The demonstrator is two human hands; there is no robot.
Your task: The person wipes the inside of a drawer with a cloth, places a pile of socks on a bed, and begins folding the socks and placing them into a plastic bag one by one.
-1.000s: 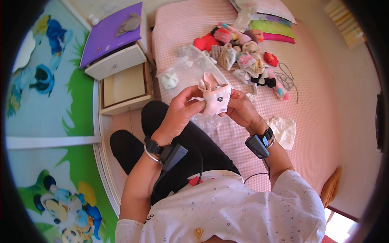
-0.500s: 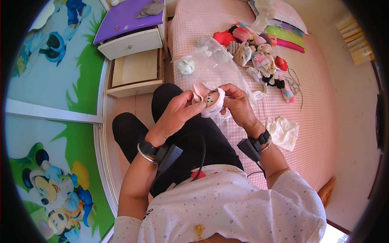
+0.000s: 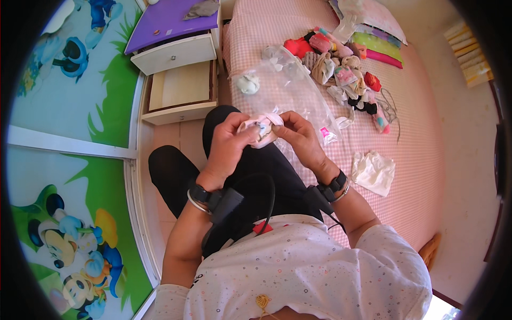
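Between both hands, above my lap, is a small pale pink and white sock (image 3: pixel 261 132) with a dark printed pattern, folded into a bundle. My left hand (image 3: pixel 226 148) grips its left side, the thumb pressed on the fabric. At the other side my right hand (image 3: pixel 303 140) pinches the upper edge between thumb and fingers. A clear plastic bag (image 3: pixel 296 98) lies spread on the bed just beyond my hands. On its left part rests a pale rolled-up bundle (image 3: pixel 247 84). Farther right is a heap of colourful socks (image 3: pixel 344 77).
The bed (image 3: pixel 410 138) has a pink checked cover. A white cloth (image 3: pixel 373 173) lies to the right, a grey cord (image 3: pixel 391 109) by the heap, folded textiles (image 3: pixel 378 45) at the back. Left stands a purple-topped cabinet (image 3: pixel 160 26) with drawers pulled out, beside cartoon-printed sliding doors (image 3: pixel 72 144).
The sock has been turned and folded into a more compact bundle, its opening now drawn closer. Both hands have shifted slightly left, and my right thumb has come over the fabric.
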